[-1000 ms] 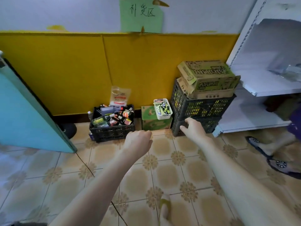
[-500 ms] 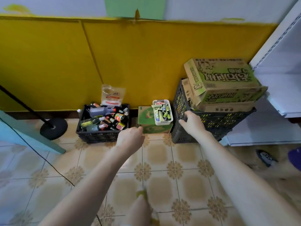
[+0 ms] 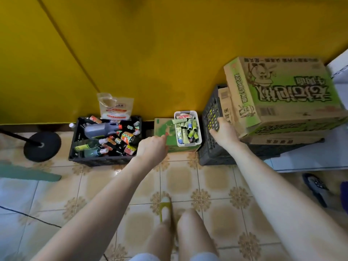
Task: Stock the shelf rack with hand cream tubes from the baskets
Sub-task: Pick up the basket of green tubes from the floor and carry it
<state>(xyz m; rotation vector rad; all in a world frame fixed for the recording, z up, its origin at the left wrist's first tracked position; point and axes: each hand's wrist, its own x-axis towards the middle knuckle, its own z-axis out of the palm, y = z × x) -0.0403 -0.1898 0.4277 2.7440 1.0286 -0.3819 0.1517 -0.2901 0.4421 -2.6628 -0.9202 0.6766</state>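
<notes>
Tubes: the hand cream tubes (image 3: 188, 129) are slim, mostly green and pale, with dark caps; one is bluish.
Where: they are heaped in a white basket (image 3: 189, 144) between the two hands, just past the left hand's fingertips.
Lie: most tubes run lengthwise along the basket, from the person towards the wall, and a few lie slanted. Which end the caps face is mixed.
Perch: the basket sits on a green carton (image 3: 162, 129).
Left hand (image 3: 152, 147): loosely curled and holding nothing, with one fingertip at the green carton.
Right hand (image 3: 225, 133): laid against the mesh wall of a black crate (image 3: 211, 147); I cannot tell whether it grips.
Floor: patterned beige tiled floor (image 3: 180, 181).
Room: a yellow wall (image 3: 169, 53) stands behind everything. A bottle crate (image 3: 98, 161) is left of the left hand. Printed cartons (image 3: 282, 87) are stacked on the black crate. The white shelf rack (image 3: 305, 162) is right of the right hand.
</notes>
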